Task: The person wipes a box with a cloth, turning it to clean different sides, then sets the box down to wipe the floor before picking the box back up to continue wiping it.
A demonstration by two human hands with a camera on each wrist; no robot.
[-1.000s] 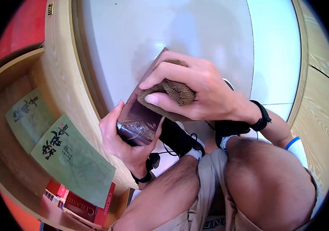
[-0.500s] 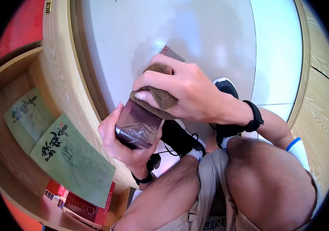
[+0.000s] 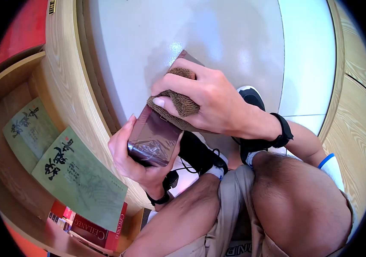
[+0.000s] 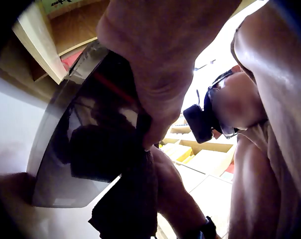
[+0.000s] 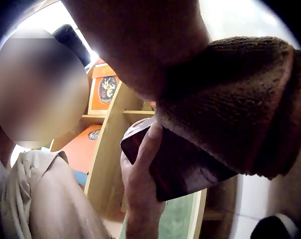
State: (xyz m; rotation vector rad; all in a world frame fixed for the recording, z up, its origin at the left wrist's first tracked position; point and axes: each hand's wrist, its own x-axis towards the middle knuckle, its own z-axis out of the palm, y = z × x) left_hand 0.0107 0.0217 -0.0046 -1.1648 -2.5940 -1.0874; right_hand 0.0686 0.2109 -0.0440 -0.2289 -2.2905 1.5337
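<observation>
A dark maroon box (image 3: 153, 139) in clear, wrinkled film tilts above the floor in the head view. The left hand (image 3: 138, 160) grips its near end, thumb on one side and fingers on the other. Bunched in the right hand (image 3: 217, 100), a brown cloth (image 3: 183, 103) lies against the box's upper face toward the far end. In the left wrist view the box (image 4: 98, 124) shows a glossy dark side, with the cloth (image 4: 133, 199) hanging beside it. The right wrist view shows the cloth (image 5: 235, 99) draped over the box (image 5: 185, 169).
On the left, an open wooden compartment (image 3: 9, 85) holds two green booklets (image 3: 80, 180) and a red box (image 3: 91, 231) with lettering. A red surface (image 3: 22, 32) is at the upper left. The person's knees and a black shoe (image 3: 251, 97) are below and right of the hands.
Since a second ago, the right hand with the cloth has shifted slightly left along the box, uncovering part of its far end. The left hand keeps its grip, nearly unmoved.
</observation>
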